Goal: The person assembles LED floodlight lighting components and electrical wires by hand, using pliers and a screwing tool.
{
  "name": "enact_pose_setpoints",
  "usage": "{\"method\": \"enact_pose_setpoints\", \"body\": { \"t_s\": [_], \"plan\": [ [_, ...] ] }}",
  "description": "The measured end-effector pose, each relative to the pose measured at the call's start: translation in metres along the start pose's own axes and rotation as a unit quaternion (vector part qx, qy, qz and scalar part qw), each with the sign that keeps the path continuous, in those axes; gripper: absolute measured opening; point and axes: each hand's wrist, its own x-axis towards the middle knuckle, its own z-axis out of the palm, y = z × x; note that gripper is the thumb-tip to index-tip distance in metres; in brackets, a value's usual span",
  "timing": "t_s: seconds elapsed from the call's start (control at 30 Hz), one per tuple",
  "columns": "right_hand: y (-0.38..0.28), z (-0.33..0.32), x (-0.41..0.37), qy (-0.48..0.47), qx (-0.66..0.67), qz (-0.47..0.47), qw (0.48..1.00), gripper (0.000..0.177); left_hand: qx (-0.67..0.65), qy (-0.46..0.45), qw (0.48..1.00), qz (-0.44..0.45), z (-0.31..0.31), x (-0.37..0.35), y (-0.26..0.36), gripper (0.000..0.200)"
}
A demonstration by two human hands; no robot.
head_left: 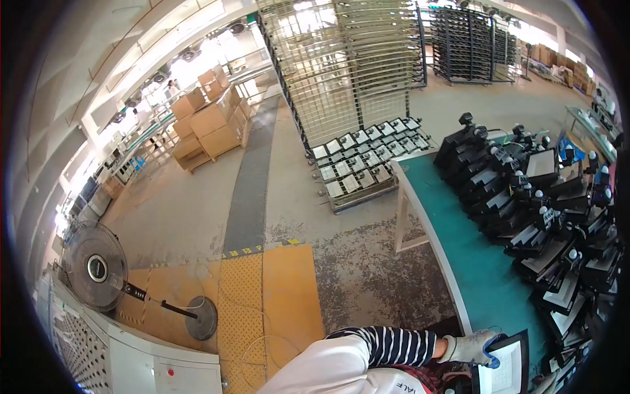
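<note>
My left hand [474, 348], in a pale work glove with blue fingertips and a striped sleeve, grips the upper left edge of a black-framed panel [502, 373] with a white face. The panel is tilted at the near edge of the green-topped table [453, 217]. Below that hand, part of my right hand [454, 377] shows close to the panel's left side; its fingers are mostly hidden. Many similar black units [525, 190] with white, dome-like heads crowd the right side of the table.
A tall wire rack [354, 72] stands beyond the table, with rows of white-faced panels [367, 154] at its foot. Cardboard boxes [213, 121] are stacked farther left. A pedestal fan [97, 268] and a white metal cabinet [151, 354] stand at lower left, with cables on the floor.
</note>
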Motion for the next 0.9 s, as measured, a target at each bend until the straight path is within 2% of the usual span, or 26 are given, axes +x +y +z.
{"method": "enact_pose_setpoints", "body": {
  "t_s": [0.03,0.13,0.17,0.2,0.23,0.27,0.3,0.33,0.4,0.47,0.6,0.73,0.77,0.83,0.9],
  "plan": [
    [0.003,0.001,0.004,-0.003,0.01,-0.001,1.0,0.063,0.011,0.026,1.0,-0.004,0.002,0.002,-0.004,0.086],
    [0.033,-0.021,0.008,0.002,0.047,0.044,0.998,0.049,-0.081,0.081,0.993,-0.024,0.012,-0.001,0.004,0.072],
    [0.04,-0.026,0.003,0.003,0.066,0.075,0.995,0.044,-0.046,0.035,0.99,-0.131,-0.011,-0.008,0.05,0.064],
    [0.04,-0.027,-0.005,0.006,0.084,0.107,0.991,0.04,0.057,-0.004,0.984,-0.167,-0.024,-0.005,0.072,0.052],
    [0.035,-0.027,-0.012,0.01,0.08,0.124,0.989,0.036,-0.071,-0.043,0.986,-0.142,-0.018,-0.006,0.054,0.043],
    [0.028,-0.023,-0.02,0.009,0.059,0.131,0.99,0.033,-0.155,-0.058,0.979,-0.121,-0.017,-0.001,0.046,0.045],
    [0.043,-0.025,-0.025,0.039,-0.006,0.027,0.999,0.032,-0.293,0.017,0.942,-0.164,-0.002,-0.01,0.046,0.05],
    [0.013,-0.023,-0.026,-0.008,-0.025,0.093,0.995,0.032,-0.317,0.046,0.939,-0.128,-0.004,-0.01,0.037,0.054],
    [0.02,-0.014,-0.031,-0.024,0.05,0.045,0.997,0.032,-0.339,0.079,0.925,-0.153,-0.009,-0.008,0.038,0.058],
    [0.021,-0.009,-0.029,-0.05,0.036,-0.016,0.998,0.034,-0.303,0.02,0.946,-0.11,-0.018,0.001,0.034,0.052],
    [0.027,-0.009,-0.011,-0.056,-0.075,-0.098,0.991,0.034,-0.286,0.057,0.952,-0.091,-0.011,-0.006,0.014,0.058],
    [0.008,-0.014,0.01,-0.078,-0.133,-0.119,0.981,0.031,-0.243,0.029,0.967,-0.076,-0.015,-0.006,0.007,0.067],
    [-0.002,-0.018,0.015,-0.104,-0.188,-0.139,0.967,0.03,-0.246,0.032,0.966,-0.074,-0.014,-0.007,0.009,0.066],
    [-0.006,-0.016,0.025,-0.141,-0.219,-0.209,0.943,0.029,-0.252,0.038,0.965,-0.069,-0.013,-0.008,0.015,0.064],
    [-0.006,-0.004,0.029,-0.164,-0.243,-0.268,0.918,0.028,-0.288,0.006,0.955,-0.07,-0.01,-0.006,0.028,0.062]
  ]
}}
